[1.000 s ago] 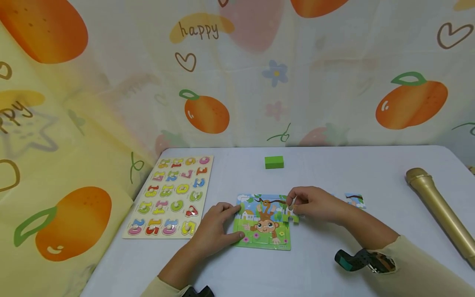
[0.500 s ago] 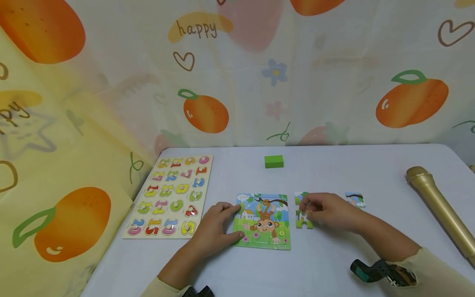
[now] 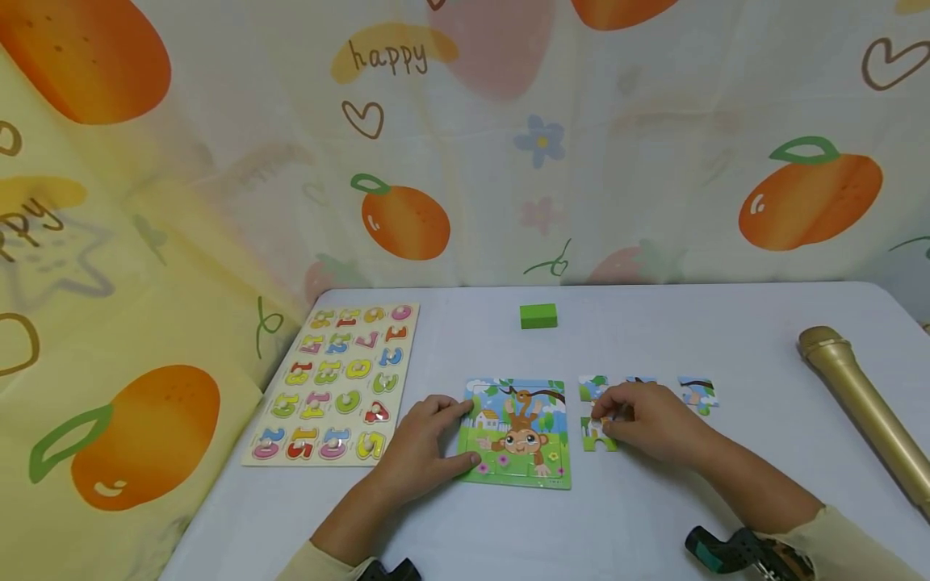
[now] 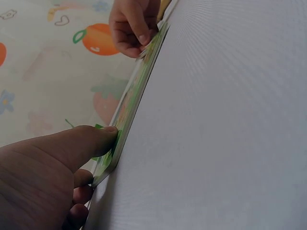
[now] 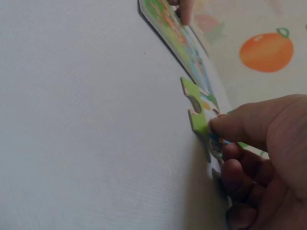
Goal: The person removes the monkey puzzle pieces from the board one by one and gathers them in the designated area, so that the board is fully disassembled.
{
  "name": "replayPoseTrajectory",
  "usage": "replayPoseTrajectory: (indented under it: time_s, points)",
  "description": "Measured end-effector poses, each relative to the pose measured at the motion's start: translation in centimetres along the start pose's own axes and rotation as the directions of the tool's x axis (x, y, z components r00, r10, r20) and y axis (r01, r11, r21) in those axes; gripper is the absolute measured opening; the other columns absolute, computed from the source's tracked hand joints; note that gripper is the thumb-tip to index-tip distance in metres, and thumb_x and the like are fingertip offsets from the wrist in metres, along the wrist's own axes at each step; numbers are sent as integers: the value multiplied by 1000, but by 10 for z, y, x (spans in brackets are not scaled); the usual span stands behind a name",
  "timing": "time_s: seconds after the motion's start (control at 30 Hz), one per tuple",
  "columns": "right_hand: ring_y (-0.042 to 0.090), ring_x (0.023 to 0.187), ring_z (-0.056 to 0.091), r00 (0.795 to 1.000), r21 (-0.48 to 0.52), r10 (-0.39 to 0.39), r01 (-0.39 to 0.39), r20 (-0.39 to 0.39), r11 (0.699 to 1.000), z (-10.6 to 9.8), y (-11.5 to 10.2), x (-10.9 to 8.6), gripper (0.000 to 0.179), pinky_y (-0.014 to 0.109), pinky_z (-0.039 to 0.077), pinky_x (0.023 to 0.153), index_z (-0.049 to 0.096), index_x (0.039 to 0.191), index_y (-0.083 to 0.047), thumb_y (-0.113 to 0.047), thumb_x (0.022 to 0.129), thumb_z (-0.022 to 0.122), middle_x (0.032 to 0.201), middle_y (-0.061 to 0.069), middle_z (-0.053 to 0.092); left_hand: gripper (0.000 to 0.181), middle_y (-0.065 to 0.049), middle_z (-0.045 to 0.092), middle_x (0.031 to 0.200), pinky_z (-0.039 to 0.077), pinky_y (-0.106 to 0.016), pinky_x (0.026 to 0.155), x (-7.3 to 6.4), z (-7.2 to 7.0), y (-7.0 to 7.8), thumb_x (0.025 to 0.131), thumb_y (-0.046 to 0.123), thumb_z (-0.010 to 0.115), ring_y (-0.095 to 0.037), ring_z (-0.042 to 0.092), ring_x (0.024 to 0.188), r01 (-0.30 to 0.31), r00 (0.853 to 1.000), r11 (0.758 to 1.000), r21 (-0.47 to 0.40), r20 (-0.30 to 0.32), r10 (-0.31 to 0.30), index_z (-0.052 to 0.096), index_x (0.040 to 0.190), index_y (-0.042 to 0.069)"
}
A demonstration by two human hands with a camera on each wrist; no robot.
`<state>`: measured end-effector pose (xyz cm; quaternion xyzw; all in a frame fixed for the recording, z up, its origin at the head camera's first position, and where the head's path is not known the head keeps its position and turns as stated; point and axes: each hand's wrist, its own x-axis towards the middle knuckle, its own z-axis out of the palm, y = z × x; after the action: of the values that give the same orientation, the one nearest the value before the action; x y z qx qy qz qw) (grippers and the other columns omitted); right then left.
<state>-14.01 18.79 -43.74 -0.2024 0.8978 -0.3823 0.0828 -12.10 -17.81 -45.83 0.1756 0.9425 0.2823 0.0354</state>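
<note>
In the head view, my left hand point(image 3: 429, 440) rests at the left edge of a framed jigsaw puzzle point(image 3: 534, 440) with an upside-down monkey picture. Thumb and index finger lie extended on its border; the left wrist view shows the thumb point(image 4: 98, 141) on the near corner. My right hand point(image 3: 654, 420) is just right of the puzzle, pinching a green jigsaw piece point(image 5: 195, 105) between thumb and fingers. The piece is tilted, its notched edge toward the near side, partly hidden by the fingertips. Loose pieces lie behind and beside that hand, including a leafy piece point(image 3: 592, 387) and a branch piece point(image 3: 699, 390).
A number puzzle board point(image 3: 334, 387) lies at the left of the white table point(image 3: 450, 532). At the back stands a green block point(image 3: 538, 316). A gold microphone point(image 3: 865, 420) lies along the right side. A fruit-printed cloth point(image 3: 465, 161) hangs behind.
My right hand has moved right with the piece, from the puzzle's right edge to beside the loose pieces, then slightly down. The left hand and puzzle stay in place.
</note>
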Motion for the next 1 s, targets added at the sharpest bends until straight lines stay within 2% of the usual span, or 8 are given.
replayPoseTrajectory:
  time_s: [0.2,0.47,0.63,0.8,1.0]
  points:
    - [7,75,54,1000,-7,-4,4,-19,1000,2,1,-2,15,28,47,68,78,98,-19,-7,90,82,102,-10,72,74,-6,59,134,47,-50,107,-1,-1,0,86,33,90,-25,54,121,4,1000,1000,0,8,-4,62,151,14]
    - [9,76,54,999,13,34,-33,-25,999,2,0,-4,8,28,46,69,77,99,-19,-13,94,78,95,-12,71,72,-5,58,135,47,-48,104,-2,-1,1,88,35,87,-22,53,119,-34,999,997,63,15,33,61,152,14]
    - [11,79,58,996,42,76,-74,-55,996,2,1,-5,4,28,49,70,77,98,-18,-21,98,78,93,-10,70,77,-3,57,137,48,-47,103,-1,-1,1,85,42,87,-21,52,119,-40,999,996,85,25,38,61,153,16]
    - [16,83,62,995,119,97,-92,-33,989,-1,-2,-5,6,28,52,70,77,102,-16,-22,100,76,95,-6,72,85,-4,57,138,48,-49,104,-1,1,4,81,54,85,-22,52,122,-13,1000,995,102,23,10,61,153,16]
    - [22,85,62,992,194,128,-127,5,973,0,-11,1,11,30,53,68,77,108,-14,-19,99,75,95,-1,71,80,-1,56,132,49,-44,98,1,7,11,84,62,81,-19,53,115,51,998,994,97,-52,-46,63,149,20]
